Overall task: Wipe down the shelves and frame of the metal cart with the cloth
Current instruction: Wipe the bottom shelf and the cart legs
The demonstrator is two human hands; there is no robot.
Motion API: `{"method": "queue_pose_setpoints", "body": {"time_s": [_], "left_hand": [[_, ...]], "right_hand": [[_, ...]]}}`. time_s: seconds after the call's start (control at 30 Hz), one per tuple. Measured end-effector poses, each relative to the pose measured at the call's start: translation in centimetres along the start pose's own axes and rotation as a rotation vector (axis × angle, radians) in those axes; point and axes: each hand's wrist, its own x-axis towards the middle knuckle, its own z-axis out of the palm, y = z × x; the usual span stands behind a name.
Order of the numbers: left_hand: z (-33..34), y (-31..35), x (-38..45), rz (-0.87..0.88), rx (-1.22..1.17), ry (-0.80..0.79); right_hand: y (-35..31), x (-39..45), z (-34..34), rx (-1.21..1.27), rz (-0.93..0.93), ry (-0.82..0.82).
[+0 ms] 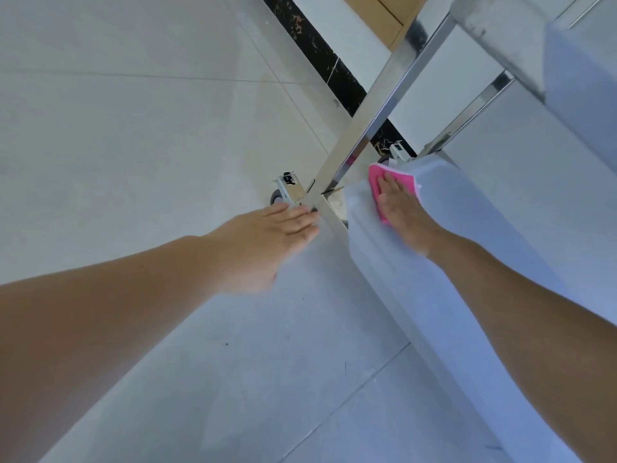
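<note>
The metal cart's shiny upright post (377,105) runs diagonally from the upper right down to its lowest shelf (467,228), a pale metal surface on the right. My right hand (399,202) lies flat on a pink cloth (377,177) and presses it onto the near corner of that shelf. My left hand (273,235) reaches toward the bottom of the post, fingers extended and close together, fingertips at the frame's lower corner by a caster wheel (278,195). It holds nothing.
Pale floor tiles (133,128) fill the left and bottom. A black marble skirting strip (320,51) runs along the wall behind the cart. A second caster (397,153) and another post (467,111) stand farther back. Upper shelves (500,28) hang over the top right.
</note>
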Motion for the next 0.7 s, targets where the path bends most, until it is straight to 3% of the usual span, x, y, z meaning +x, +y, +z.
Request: {"method": "queue_pose_setpoints", "body": {"time_s": [0.23,0.47,0.7], "left_hand": [[-0.7,-0.9,-5.5,0.012,0.048,-0.231],[-3.2,-2.1,-8.2,0.041,0.107,-0.338],[-4.5,-2.8,-9.1,0.058,0.122,-0.338]], "right_hand": [[-6.1,-6.4,0.0,0.198,-0.230,0.013],[-7.7,-5.6,-0.8,-0.304,-0.365,0.013],[-11.5,-2.3,0.0,-0.539,-0.271,0.082]]}}
